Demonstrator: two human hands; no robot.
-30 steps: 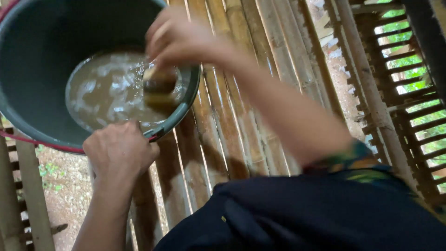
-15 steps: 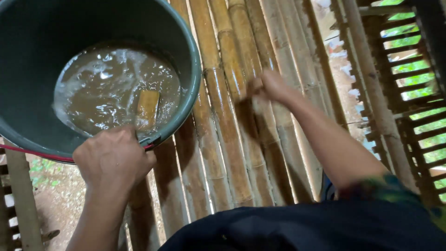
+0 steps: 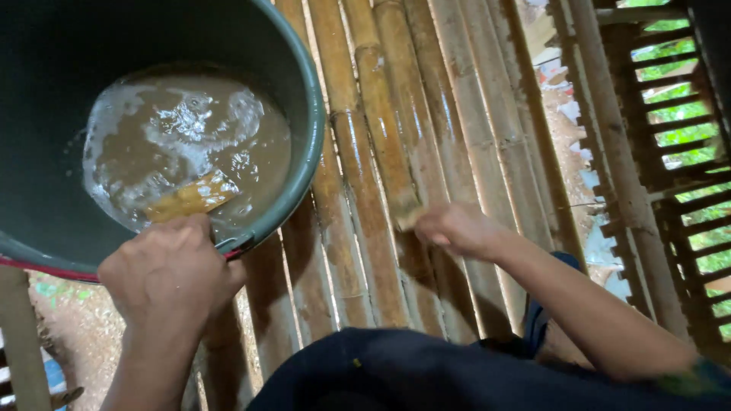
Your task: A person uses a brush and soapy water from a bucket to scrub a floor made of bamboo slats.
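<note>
**Now your right hand is down on the bamboo floor, away from the bucket**

Your right hand rests low on the bamboo floor, fingers curled over something pale at the end of one slat; whether it grips a cloth or only presses on the wood I cannot tell. A second ago that hand was over the bucket, dipping into the muddy water; half a second ago it was already out and reaching across the slats. So the work has passed from wetting to rubbing the floor.

Your left hand has kept its place, closed over the near rim of the bucket and holding it tilted toward you. The yellow-brown sponge floats in the water just beyond your left knuckles; earlier it lay further right, under your right hand. The water is more ruffled and foamy now, and the bucket sits a little further left in view.
</note>
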